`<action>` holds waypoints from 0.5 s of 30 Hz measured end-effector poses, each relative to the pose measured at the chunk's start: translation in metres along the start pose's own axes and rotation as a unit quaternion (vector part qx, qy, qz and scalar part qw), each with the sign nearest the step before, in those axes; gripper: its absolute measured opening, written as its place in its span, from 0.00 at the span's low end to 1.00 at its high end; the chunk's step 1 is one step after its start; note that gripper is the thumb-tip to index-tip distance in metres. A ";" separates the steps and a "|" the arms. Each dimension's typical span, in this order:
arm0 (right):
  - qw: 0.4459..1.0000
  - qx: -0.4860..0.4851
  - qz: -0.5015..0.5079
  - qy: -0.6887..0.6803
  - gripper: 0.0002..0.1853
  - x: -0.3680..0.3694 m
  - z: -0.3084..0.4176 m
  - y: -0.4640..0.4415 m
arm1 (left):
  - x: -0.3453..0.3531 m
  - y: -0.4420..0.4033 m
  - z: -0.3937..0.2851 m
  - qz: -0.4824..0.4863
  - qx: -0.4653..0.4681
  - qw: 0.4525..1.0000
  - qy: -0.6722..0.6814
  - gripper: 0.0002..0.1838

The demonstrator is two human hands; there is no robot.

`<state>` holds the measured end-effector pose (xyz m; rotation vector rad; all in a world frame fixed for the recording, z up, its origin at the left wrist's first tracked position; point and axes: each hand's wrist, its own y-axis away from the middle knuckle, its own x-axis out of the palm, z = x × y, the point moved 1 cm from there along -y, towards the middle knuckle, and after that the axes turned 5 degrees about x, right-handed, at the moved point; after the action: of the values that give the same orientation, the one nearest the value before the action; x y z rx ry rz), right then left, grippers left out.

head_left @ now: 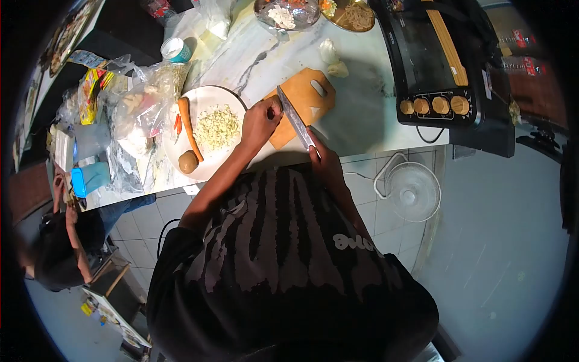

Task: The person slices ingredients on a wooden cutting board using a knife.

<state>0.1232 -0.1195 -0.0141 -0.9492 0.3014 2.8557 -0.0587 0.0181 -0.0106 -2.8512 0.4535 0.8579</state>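
Note:
My right hand [324, 158] grips the handle of a kitchen knife [292, 116], whose blade points away and to the left over a wooden cutting board [310, 90]. My left hand [261, 123] is at the board's left edge, close beside the blade. Its fingers are curled together, and what they hold, if anything, is hidden. A small pale piece [314, 111] lies on the board right of the blade. Left of my left hand is a large white plate [208, 95] with a heap of pale diced pieces [217, 128], a carrot [186, 120], red chilies [178, 125] and a round brown vegetable [188, 161].
A black toaster oven [431, 66] stands at the right. Plastic bags [142, 108], a lidded tub [175, 50] and a blue-lidded container [90, 179] crowd the left. Plates of cut food [286, 15] are at the back. Another person [60, 244] is at far left.

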 end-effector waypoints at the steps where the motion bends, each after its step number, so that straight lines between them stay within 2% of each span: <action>1: 1.000 -0.006 0.009 -0.007 0.26 0.001 0.000 0.001 | 0.000 -0.001 0.001 -0.001 0.016 1.000 -0.010 0.09; 9: 0.996 0.021 0.072 -0.055 0.26 -0.001 0.004 -0.004 | -0.004 0.000 0.001 -0.017 0.069 0.997 0.004 0.04; 11: 0.995 -0.087 0.010 -0.054 0.26 0.009 -0.005 -0.009 | -0.012 0.001 0.000 -0.043 0.118 0.991 -0.040 0.04; 15: 0.993 -0.083 0.085 -0.018 0.26 0.017 0.013 -0.027 | -0.032 0.007 0.008 -0.094 0.136 0.983 -0.073 0.05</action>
<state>0.1069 -0.0894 -0.0178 -0.9396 0.1499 3.0908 -0.0903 0.0212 0.0001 -2.5135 0.2557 0.8850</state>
